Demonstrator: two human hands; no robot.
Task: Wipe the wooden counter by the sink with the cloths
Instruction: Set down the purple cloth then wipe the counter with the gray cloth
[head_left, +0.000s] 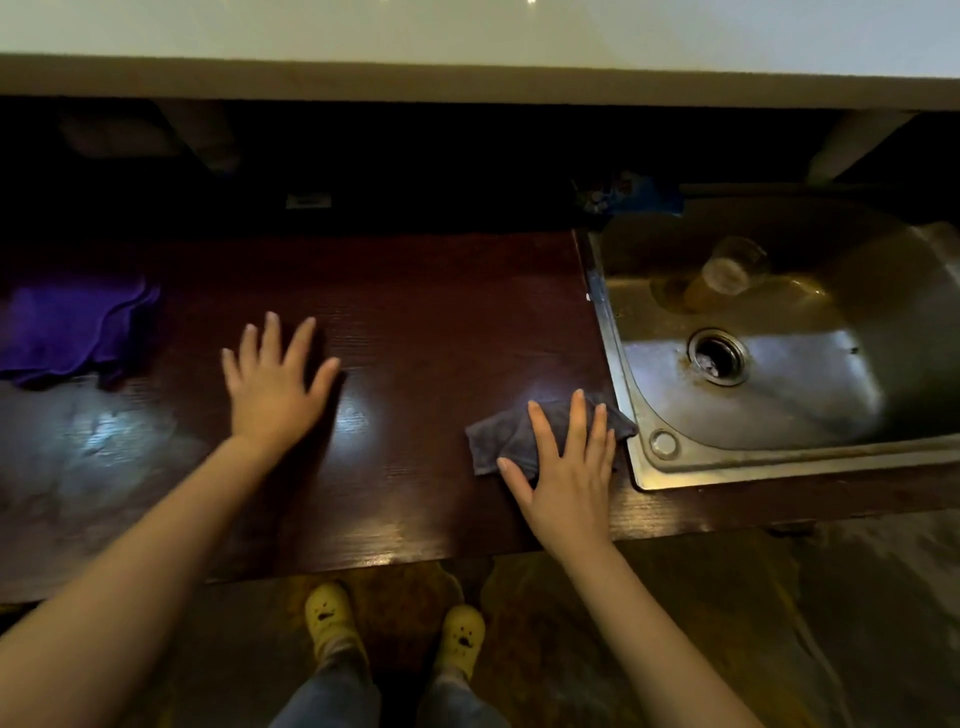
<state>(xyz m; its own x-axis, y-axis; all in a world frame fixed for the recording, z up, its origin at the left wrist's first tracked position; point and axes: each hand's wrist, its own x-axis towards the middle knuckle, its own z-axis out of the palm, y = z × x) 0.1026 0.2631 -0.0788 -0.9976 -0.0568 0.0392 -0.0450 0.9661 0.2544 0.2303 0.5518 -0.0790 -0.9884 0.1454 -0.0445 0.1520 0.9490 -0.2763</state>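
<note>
The right hand (563, 462) lies flat, fingers spread, palm pressing a small grey cloth (511, 434) onto the dark wooden counter (415, 312), right beside the steel sink (670, 467). It isn't pinching the cloth, just holding it down w/ an open palm. The left hand (278, 376) is also open & flat on bare wood nearer the middle, holding nothing. A second, purple cloth (72, 327) sits bunched at the far left, untouched.

Main risk: the grey cloth's far corner already touches the sink rim, so a push to the right could send it over the lip into the basin. With only a flat palm on it, the cloth may bunch or slip out, leaving streaks. There's a glass (727, 273) in the sink, prob. lying on its side, though dim light makes that hard to tell.
</note>
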